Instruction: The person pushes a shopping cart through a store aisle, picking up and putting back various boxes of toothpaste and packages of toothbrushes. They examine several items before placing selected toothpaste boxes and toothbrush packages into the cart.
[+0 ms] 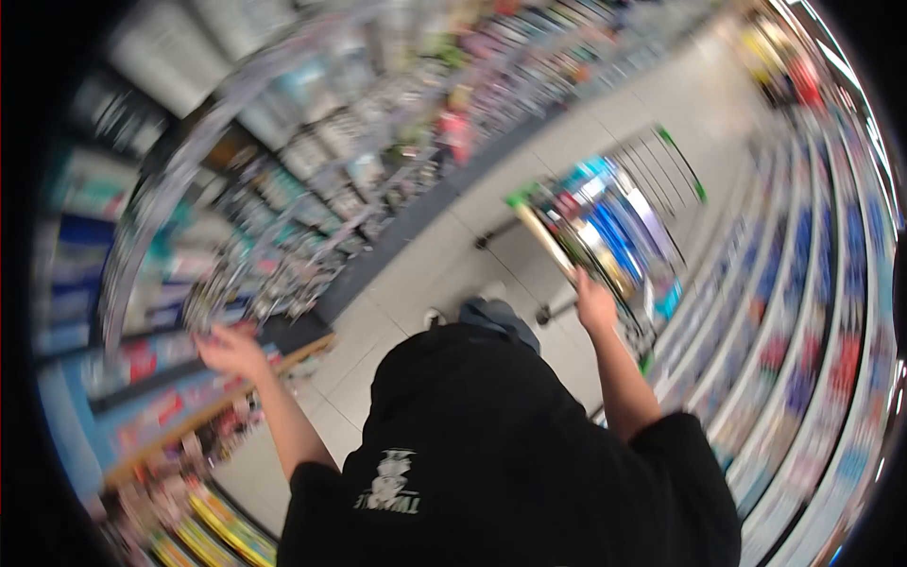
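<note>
The whole picture is much blurred, so small details cannot be read. The person stands in a shop aisle.

The right hand [593,304] is closed around the near end of the handle [546,241] of a shopping cart [652,180]. The fingers are wrapped over the pale bar, and the far end of the bar has a green cap. The cart stands directly in front of this hand, touching it only through the handle. Its basket is filled with colourful goods [619,236], mostly blue packets, but the blur hides what they are.

The left hand [231,352] is stretched out to the side with the fingers apart, and it holds nothing that I can see. It is just beside the wooden edge [236,392] of a low shelf. I cannot tell if it touches the edge. Red labels lie just under and beside this hand, and hanging small goods [283,274] are just above it.

The two hands are well apart, with the black shirt [491,444] of the person between them. Beyond the shirt there is the pale tiled floor [425,265]. On the outer side of the right hand, past the cart, long shelves [803,312] with rows of packets run along the aisle.
</note>
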A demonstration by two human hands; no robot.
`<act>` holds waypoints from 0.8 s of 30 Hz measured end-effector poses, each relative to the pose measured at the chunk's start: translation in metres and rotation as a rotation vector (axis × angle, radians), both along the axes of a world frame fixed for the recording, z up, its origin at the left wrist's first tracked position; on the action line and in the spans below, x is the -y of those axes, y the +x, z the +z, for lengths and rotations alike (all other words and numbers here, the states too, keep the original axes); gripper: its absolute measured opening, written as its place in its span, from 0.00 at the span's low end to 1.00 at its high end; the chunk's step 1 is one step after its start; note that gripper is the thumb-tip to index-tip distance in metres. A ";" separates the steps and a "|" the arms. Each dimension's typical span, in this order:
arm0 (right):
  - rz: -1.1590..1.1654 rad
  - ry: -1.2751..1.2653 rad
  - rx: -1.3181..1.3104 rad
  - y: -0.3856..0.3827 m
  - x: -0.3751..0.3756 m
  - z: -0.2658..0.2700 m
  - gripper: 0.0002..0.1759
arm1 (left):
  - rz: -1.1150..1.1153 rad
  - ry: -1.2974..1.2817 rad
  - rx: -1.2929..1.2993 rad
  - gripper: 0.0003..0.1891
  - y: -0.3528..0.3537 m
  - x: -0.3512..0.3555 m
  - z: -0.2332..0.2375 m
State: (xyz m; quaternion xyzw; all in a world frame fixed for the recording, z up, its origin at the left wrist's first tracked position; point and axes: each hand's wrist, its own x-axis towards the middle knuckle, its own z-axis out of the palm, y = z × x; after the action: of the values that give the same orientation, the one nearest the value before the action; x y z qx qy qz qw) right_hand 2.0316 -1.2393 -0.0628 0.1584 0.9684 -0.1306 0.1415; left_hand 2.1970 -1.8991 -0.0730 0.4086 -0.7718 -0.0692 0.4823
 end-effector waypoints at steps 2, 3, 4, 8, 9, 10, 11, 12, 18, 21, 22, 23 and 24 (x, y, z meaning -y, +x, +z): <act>-0.048 0.014 -0.005 0.015 0.024 0.020 0.46 | -0.064 0.051 0.047 0.26 -0.005 -0.039 -0.020; -0.024 0.006 -0.007 0.019 0.021 0.015 0.45 | -0.198 0.218 0.070 0.27 -0.008 -0.053 -0.031; -0.031 -0.015 -0.009 0.024 0.026 0.021 0.43 | -0.316 0.375 0.101 0.27 -0.016 -0.067 -0.041; 0.029 -0.013 -0.047 0.047 0.029 0.017 0.40 | -0.830 0.633 0.164 0.27 -0.065 -0.149 -0.051; 0.031 -0.012 -0.038 0.049 0.029 0.017 0.40 | -0.929 0.615 0.242 0.27 -0.080 -0.172 -0.046; 0.039 -0.014 -0.022 0.046 0.034 0.009 0.40 | -1.018 0.599 0.325 0.27 -0.099 -0.191 -0.047; 0.049 -0.018 -0.011 0.049 0.035 0.007 0.40 | -1.165 0.483 0.360 0.28 -0.114 -0.212 -0.036; 0.049 -0.033 -0.014 0.051 0.036 0.005 0.40 | -1.306 0.364 0.388 0.28 -0.131 -0.234 -0.023; 0.047 -0.151 -0.045 0.068 0.040 0.011 0.34 | -1.724 0.048 0.416 0.27 -0.212 -0.344 0.013; -0.004 -0.272 -0.081 0.078 0.047 0.027 0.24 | -1.865 -0.037 0.538 0.26 -0.231 -0.386 0.008; -0.024 -0.295 -0.193 0.084 0.043 0.021 0.22 | -1.900 -0.059 0.604 0.26 -0.233 -0.396 0.006; -0.036 -0.317 -0.303 0.089 0.037 0.010 0.21 | -1.929 -0.081 0.583 0.25 -0.231 -0.404 -0.004; -0.040 -0.339 -0.416 0.088 0.034 0.007 0.20 | -1.929 -0.090 0.644 0.25 -0.229 -0.408 -0.007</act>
State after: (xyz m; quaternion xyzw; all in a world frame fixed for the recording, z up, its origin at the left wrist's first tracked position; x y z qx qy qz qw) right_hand 2.1193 -1.2730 -0.0555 0.1213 0.9376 -0.3235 -0.0385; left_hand 1.9676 -1.4914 -0.0805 -0.4072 -0.8673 -0.2862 0.0052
